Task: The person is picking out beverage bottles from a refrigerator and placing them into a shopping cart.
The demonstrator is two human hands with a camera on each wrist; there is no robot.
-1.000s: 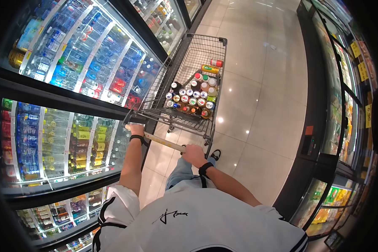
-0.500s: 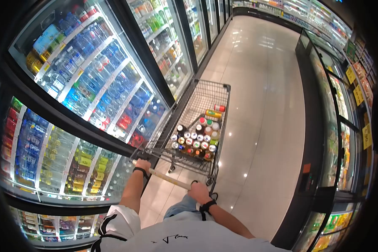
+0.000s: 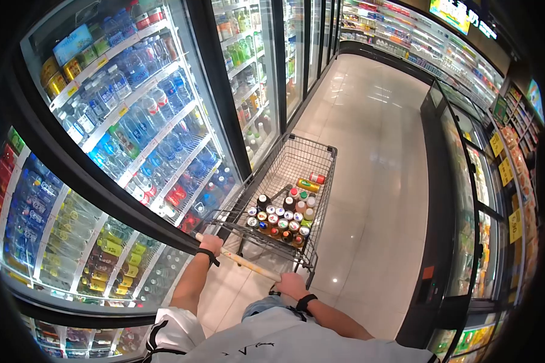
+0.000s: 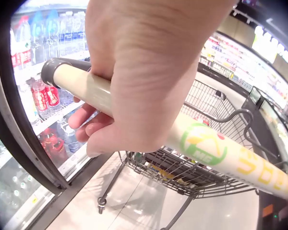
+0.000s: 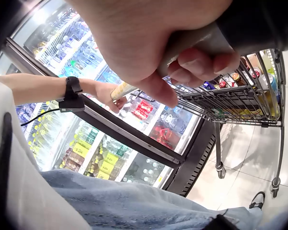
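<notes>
A person's left hand (image 3: pixel 211 244) grips the left end of a shopping cart's pale handle (image 3: pixel 248 264) and the right hand (image 3: pixel 292 285) is wrapped round its right end, the cart (image 3: pixel 274 168) standing just beyond them in the aisle. In the near part of its basket, capped bottles (image 3: pixel 278 224) stand close together, with a yellow can (image 3: pixel 309 185) and a red one lying on the far side of them. Glass-door drink coolers (image 3: pixel 221 124) line the left, a dark-based display case (image 3: pixel 419 266) runs along the right, and stocked shelves (image 3: pixel 399 37) cross the far end.

Drinks fridges (image 3: pixel 223 91) face a dark display case (image 3: pixel 419 242) across pale tiles (image 3: pixel 372 199).
</notes>
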